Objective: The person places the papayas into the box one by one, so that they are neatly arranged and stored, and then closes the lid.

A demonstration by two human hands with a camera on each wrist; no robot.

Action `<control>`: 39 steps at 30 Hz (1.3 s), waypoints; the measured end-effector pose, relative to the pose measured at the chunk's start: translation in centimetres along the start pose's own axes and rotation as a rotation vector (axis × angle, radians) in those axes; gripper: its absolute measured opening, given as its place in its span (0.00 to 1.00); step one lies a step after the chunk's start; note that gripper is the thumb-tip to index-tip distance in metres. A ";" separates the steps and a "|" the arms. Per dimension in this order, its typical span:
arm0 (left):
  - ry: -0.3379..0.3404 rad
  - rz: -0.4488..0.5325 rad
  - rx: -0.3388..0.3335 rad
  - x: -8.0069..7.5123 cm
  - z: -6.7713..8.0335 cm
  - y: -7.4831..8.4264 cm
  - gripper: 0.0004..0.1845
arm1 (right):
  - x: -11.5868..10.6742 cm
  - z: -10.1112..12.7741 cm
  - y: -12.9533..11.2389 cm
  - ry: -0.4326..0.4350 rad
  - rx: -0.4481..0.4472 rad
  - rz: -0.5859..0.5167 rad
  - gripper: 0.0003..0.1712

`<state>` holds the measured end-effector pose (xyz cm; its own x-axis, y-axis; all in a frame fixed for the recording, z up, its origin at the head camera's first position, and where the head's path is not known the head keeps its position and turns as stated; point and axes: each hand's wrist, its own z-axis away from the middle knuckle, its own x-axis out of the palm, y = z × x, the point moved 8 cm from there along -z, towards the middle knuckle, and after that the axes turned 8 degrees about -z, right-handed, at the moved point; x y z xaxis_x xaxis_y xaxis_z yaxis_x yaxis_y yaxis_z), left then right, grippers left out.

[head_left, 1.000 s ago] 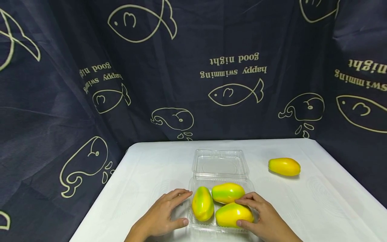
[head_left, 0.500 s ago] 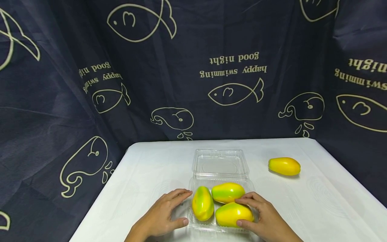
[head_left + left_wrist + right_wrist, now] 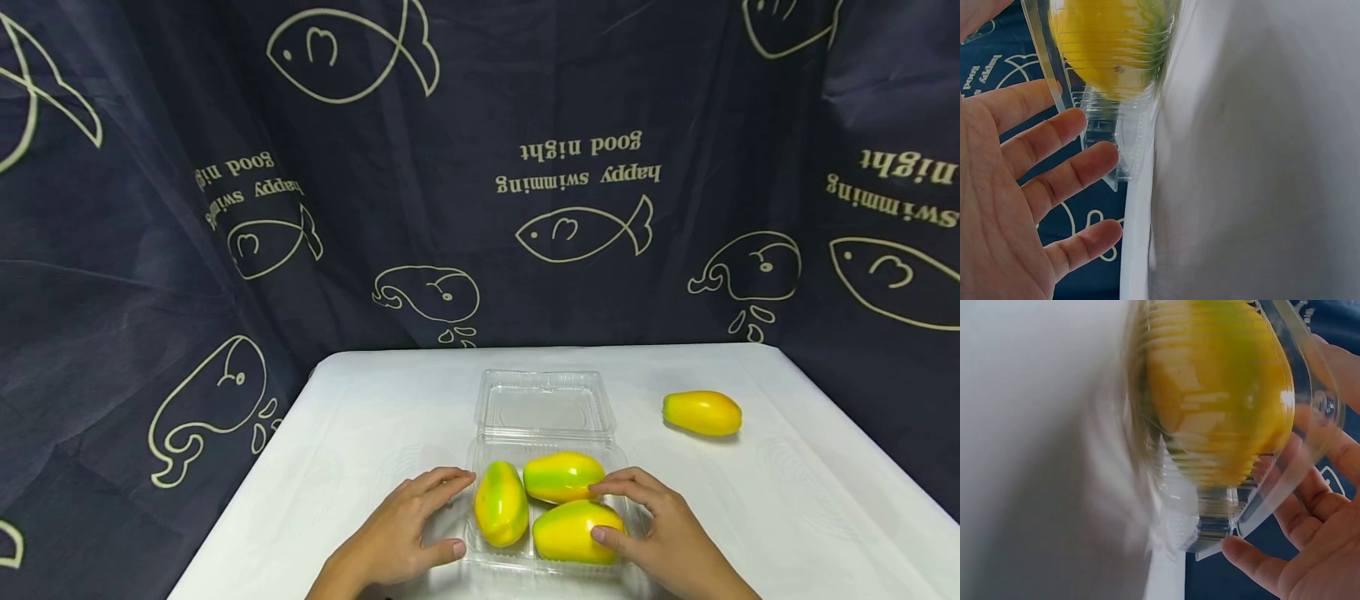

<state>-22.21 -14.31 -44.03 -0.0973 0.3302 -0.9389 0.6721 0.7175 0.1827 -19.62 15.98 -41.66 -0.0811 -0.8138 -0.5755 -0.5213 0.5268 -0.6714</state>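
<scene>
A clear plastic clamshell box [image 3: 517, 566] lies on the table with its lid [image 3: 546, 402] folded back. In its base are three yellow-green papayas: the left papaya [image 3: 501, 504] stands lengthwise, while the back papaya [image 3: 564, 477] and the front papaya [image 3: 566, 535] lie crosswise on the right. My left hand [image 3: 408, 527] is at the box's left side, fingers extended and spread, fingertips right at the rim. Over the right rim, my right hand [image 3: 660, 529] has its fingers loosely bent, the thumb overlapping the front papaya's end. The right wrist view shows its fingers [image 3: 1319, 494] spread beside the wall.
One more papaya [image 3: 702, 413] lies on the white-covered table [image 3: 360, 417] at the back right, outside the box. A dark curtain [image 3: 450, 167] with fish and whale drawings hangs behind the table and on both sides.
My right hand has lifted slightly up and to the right, its thumb and fingers loosening from the front papaya. The left hand and the papayas stay essentially in place.
</scene>
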 end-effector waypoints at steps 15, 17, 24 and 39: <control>0.014 -0.037 0.038 0.0 0.1 0.1 0.39 | -6.1 -2.1 3.2 0.169 0.065 0.092 0.21; 0.023 -0.043 0.042 -0.1 0.2 0.0 0.39 | -7.4 -2.4 3.8 0.206 0.071 0.099 0.21; 0.020 -0.032 0.029 0.0 0.2 -0.1 0.40 | -10.3 -3.2 5.6 0.268 0.084 0.062 0.22; 0.024 -0.034 0.047 0.1 -0.1 0.0 0.39 | -14.4 -4.2 11.3 0.345 0.222 0.078 0.27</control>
<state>-22.31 -14.26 -44.07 -0.1378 0.3216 -0.9368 0.7016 0.6993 0.1369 -27.89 32.66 -39.00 -0.4125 -0.7841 -0.4638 -0.3093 0.5994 -0.7383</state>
